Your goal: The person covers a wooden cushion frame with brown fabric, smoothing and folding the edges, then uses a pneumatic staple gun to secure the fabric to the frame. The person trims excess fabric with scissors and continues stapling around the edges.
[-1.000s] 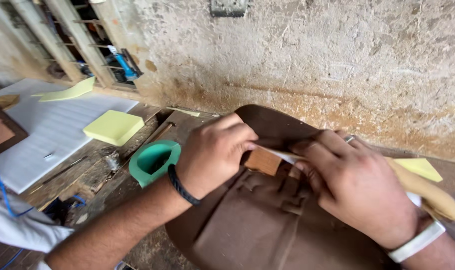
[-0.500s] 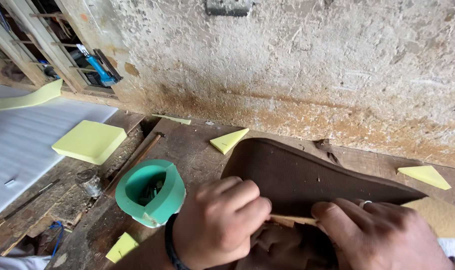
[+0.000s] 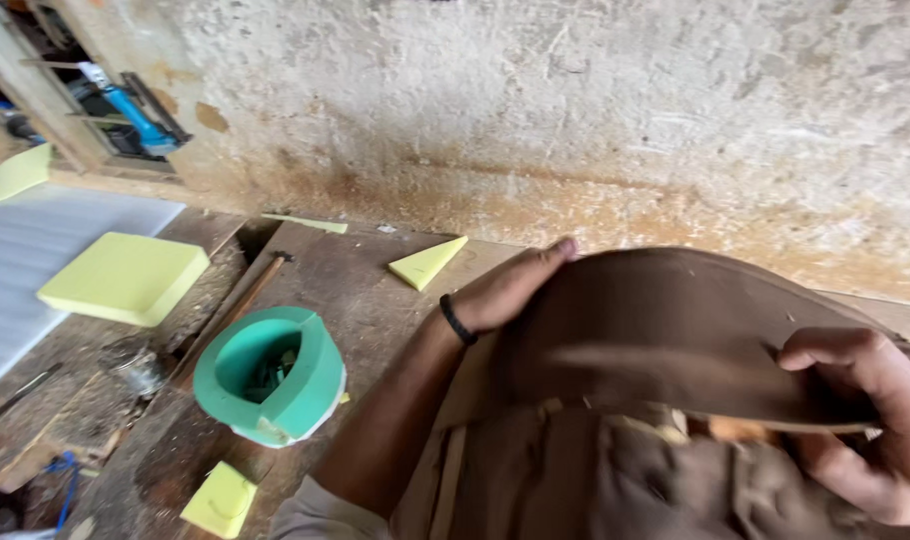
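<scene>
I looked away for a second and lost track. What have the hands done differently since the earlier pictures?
Both hands left the small tan strip they pinched on the brown leather bag. The left hand now lies under the bag's lifted brown leather flap; the right hand grips the flap's edge, raising it. The green foam ring and yellow foam pieces lie unchanged on the wooden workbench.

Two bare hands, little worn.
The left hand (image 3: 510, 290) has a thin black band round its wrist and a pale sleeve edge near the elbow; the right hand (image 3: 865, 430) shows nothing worn.
</scene>
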